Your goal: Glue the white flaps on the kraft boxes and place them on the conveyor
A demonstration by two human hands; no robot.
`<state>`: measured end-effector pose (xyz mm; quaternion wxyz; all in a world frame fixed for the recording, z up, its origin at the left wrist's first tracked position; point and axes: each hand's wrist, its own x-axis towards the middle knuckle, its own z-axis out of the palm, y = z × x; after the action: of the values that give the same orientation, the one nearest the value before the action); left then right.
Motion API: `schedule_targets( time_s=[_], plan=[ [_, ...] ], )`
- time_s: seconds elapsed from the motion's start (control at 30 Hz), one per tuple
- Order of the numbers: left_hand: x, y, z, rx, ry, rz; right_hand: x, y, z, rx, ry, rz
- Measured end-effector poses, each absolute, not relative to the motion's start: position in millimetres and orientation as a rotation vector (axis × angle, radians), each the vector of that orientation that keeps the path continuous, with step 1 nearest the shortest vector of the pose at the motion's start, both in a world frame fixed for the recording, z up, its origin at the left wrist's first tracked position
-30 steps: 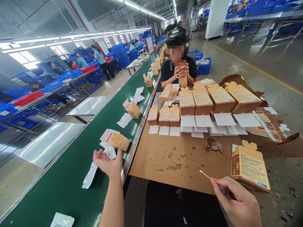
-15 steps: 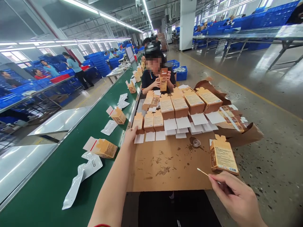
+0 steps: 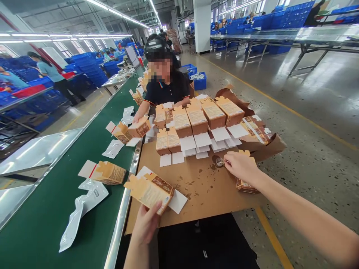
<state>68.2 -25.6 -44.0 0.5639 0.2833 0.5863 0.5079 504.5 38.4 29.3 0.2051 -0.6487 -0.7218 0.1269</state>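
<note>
My left hand (image 3: 146, 224) is closed on a small tan and brown carton (image 3: 153, 190), tilted over the near left of the cardboard sheet (image 3: 193, 203). White flaps stick out from the carton's two ends. At the right, my right hand (image 3: 239, 164) pinches a cotton swab (image 3: 222, 162), its tip at a small clear dish (image 3: 219, 161) with dark wet spots around it. Partly hidden behind my right hand lies another carton (image 3: 245, 186). Rows of cartons (image 3: 196, 119) stand beyond, with white flaps hanging toward me.
On the left runs a green conveyor belt (image 3: 42, 209) with open cartons (image 3: 112, 173) and silver pouches (image 3: 95, 192) on it. Across the cardboard a co-worker (image 3: 168, 89) holds a carton (image 3: 140, 127) at the belt's edge. Torn brown paper (image 3: 273, 147) juts out at the right.
My left hand has taken a carton from the front row's left end and brought it near. My right hand has moved the swab to the dish. The co-worker's carton is now by the belt.
</note>
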Motion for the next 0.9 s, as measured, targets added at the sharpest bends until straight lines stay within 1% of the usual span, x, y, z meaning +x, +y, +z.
schedule_targets(
  time_s=[0.17, 0.3, 0.37, 0.5, 0.6, 0.67, 0.9],
  plan=[
    [105, -24, -47, 0.781, 1.394, 1.235, 509, 48, 30, -1.801, -2.052, 0.391],
    [105, -12, -42, 0.822, 1.394, 1.166, 507, 26, 35, -1.767, -2.030, 0.374],
    [102, -9, -40, 0.838, 1.385, 1.134, 485, 0, 28, -1.648, -1.984, 0.388],
    [101, -9, -41, 0.903, 1.407, 1.110, 405, -55, -3, -1.346, -1.891, 0.559],
    [109, -14, -43, 0.939, 1.440, 1.170, 353, -73, -23, -1.315, -1.908, 0.600],
    [115, -18, -43, 0.958, 1.446, 1.206, 337, -74, -30, -1.320, -1.907, 0.599],
    [124, -32, -38, 1.035, 1.462, 1.232, 361, -70, -39, -1.376, -1.821, 0.546]
  ],
)
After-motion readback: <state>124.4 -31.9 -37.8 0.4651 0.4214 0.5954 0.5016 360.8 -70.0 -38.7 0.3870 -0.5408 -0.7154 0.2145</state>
